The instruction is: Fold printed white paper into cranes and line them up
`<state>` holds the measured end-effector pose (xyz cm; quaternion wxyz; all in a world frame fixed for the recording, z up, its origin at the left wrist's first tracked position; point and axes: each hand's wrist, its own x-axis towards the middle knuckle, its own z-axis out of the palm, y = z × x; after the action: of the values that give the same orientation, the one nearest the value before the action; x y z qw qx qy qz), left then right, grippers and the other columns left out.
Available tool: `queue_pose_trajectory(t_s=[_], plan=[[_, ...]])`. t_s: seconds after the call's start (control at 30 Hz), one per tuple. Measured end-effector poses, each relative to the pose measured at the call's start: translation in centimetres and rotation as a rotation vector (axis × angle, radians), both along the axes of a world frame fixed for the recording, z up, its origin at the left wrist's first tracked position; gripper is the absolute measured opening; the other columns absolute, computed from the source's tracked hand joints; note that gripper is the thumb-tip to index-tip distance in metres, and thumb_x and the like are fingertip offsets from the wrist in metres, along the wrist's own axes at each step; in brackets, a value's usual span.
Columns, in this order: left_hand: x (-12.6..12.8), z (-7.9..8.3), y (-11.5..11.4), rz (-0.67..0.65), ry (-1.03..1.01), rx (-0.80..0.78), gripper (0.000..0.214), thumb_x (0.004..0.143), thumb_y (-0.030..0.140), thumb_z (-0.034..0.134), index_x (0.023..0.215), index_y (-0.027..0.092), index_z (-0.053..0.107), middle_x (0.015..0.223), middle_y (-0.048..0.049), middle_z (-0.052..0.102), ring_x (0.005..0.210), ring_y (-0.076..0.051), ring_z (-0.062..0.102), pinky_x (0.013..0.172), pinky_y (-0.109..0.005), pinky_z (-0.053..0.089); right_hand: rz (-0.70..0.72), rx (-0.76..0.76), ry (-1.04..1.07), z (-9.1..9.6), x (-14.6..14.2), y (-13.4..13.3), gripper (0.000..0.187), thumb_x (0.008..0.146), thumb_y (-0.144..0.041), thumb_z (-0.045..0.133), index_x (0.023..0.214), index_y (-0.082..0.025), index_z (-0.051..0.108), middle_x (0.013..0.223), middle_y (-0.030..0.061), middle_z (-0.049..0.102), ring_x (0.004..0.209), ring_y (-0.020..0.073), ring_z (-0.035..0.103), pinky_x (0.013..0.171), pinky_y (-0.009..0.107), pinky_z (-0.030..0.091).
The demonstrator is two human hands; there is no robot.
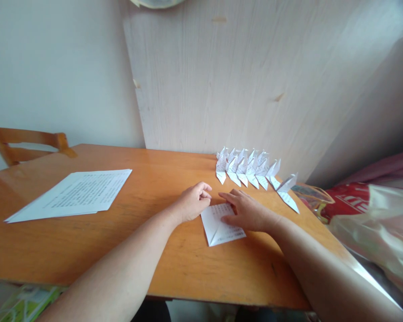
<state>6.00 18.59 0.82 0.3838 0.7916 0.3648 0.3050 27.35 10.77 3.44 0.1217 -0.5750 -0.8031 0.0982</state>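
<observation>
A folded sheet of printed paper (pixel 213 223) lies flat on the wooden table, with a diagonal crease near its front corner. My right hand (pixel 246 208) rests on its right side, fingers stretched out over the print. At the paper's upper left corner is my left hand (pixel 195 201), its fingers curled in; whether anything is between them I cannot make out. Behind my hands stand several folded paper figures (pixel 251 170) with pointed tips, grouped in rows. One more paper figure (pixel 289 192) sits apart at the right edge.
A stack of printed sheets (pixel 83 194) lies on the left of the table (pixel 147 179). Beyond it is a wooden chair (pixel 33 136). A pale panel (pixel 201 89) rises behind the table. Red and white bags (pixel 359 214) crowd the right edge.
</observation>
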Motion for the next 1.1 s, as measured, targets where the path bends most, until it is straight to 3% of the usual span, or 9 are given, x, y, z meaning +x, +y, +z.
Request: queue_pose_trajectory(t_s=[0.1,0.23,0.37,0.47,0.57,0.73,0.87,1.0,1.1], plan=[[0.0,0.4,0.0,0.068,0.002,0.061,0.023,0.086,0.027,0.057,0.108,0.019,0.059,0.095,-0.0046,0.071,0.084,-0.018,0.067,0.074,-0.029,0.052,-0.077,-0.019,0.044,0.1,0.3,-0.1,0.047,0.078,-0.044,0.07,0.117,-0.016,0.066,0.109,0.0121,0.064,0.095,0.0255,0.061,0.08,0.034,0.045],[-0.1,0.5,0.1,0.128,0.033,0.124,0.018,0.087,0.028,0.057,0.103,0.02,0.062,0.095,-0.004,0.071,0.084,-0.018,0.067,0.074,-0.028,0.052,-0.198,-0.141,0.148,0.1,0.3,0.0,0.022,0.08,-0.04,0.069,0.082,-0.019,0.061,0.08,0.003,0.066,0.069,0.0171,0.057,0.058,0.027,0.037],[-0.2,1.1,-0.2,0.183,0.112,0.258,0.012,0.086,0.026,0.058,0.096,0.022,0.064,0.095,-0.0026,0.071,0.081,-0.017,0.065,0.073,-0.028,0.05,-0.273,-0.185,0.248,-0.7,0.1,0.0,0.019,0.081,-0.034,0.066,0.074,-0.02,0.056,0.066,-0.0012,0.06,0.059,0.0132,0.05,0.051,0.025,0.032],[-0.3,1.9,-1.0,0.133,0.163,0.379,0.008,0.088,0.025,0.056,0.086,0.022,0.064,0.091,-0.0025,0.068,0.082,-0.017,0.063,0.071,-0.027,0.048,-0.341,-0.132,0.325,-1.1,-0.1,0.0,0.021,0.084,-0.036,0.064,0.072,-0.02,0.054,0.062,-0.0019,0.058,0.057,0.0126,0.049,0.049,0.024,0.031],[-0.2,2.4,-2.0,0.065,0.272,0.424,0.012,0.089,0.028,0.057,0.084,0.021,0.066,0.088,-0.003,0.065,0.081,-0.018,0.061,0.069,-0.028,0.045,-0.425,-0.178,0.445,-0.8,-0.4,-0.2,0.022,0.085,-0.037,0.064,0.075,-0.021,0.052,0.057,-0.0032,0.056,0.052,0.0126,0.051,0.046,0.023,0.031],[0.0,2.2,-3.0,-0.034,0.443,0.413,0.018,0.086,0.031,0.063,0.1,0.023,0.07,0.096,-0.0053,0.063,0.088,-0.022,0.061,0.074,-0.031,0.045,-0.463,-0.395,0.644,0.3,-0.7,-0.4,0.027,0.092,-0.042,0.057,0.075,-0.022,0.05,0.054,-0.0012,0.059,0.047,0.0132,0.055,0.042,0.023,0.036],[0.0,2.4,-3.4,-0.084,0.524,0.463,0.027,0.084,0.041,0.067,0.106,0.027,0.071,0.103,-0.0062,0.062,0.099,-0.027,0.058,0.086,-0.038,0.042,-0.505,-0.324,0.781,0.2,-0.3,0.0,0.017,0.092,-0.036,0.057,0.097,-0.019,0.057,0.069,0.0012,0.064,0.056,0.0129,0.059,0.047,0.022,0.04],[-0.1,2.8,-3.8,-0.155,0.538,0.5,0.035,0.083,0.052,0.068,0.109,0.03,0.071,0.107,-0.0057,0.062,0.105,-0.029,0.055,0.092,-0.043,0.036,-0.412,-0.253,0.888,-0.2,0.1,0.3,0.054,0.087,-0.026,0.061,0.139,-0.02,0.047,0.066,-0.0047,0.057,0.056,0.0125,0.056,0.05,0.023,0.04],[-0.2,2.9,-3.8,-0.171,0.539,0.527,0.029,0.083,0.042,0.068,0.11,0.032,0.071,0.109,-0.0045,0.065,0.106,-0.028,0.055,0.092,-0.043,0.033,-0.337,-0.283,0.863,0.0,0.1,0.1,0.061,0.082,-0.017,0.059,0.141,-0.021,0.046,0.059,-0.008,0.051,0.053,0.0123,0.053,0.05,0.023,0.039]])
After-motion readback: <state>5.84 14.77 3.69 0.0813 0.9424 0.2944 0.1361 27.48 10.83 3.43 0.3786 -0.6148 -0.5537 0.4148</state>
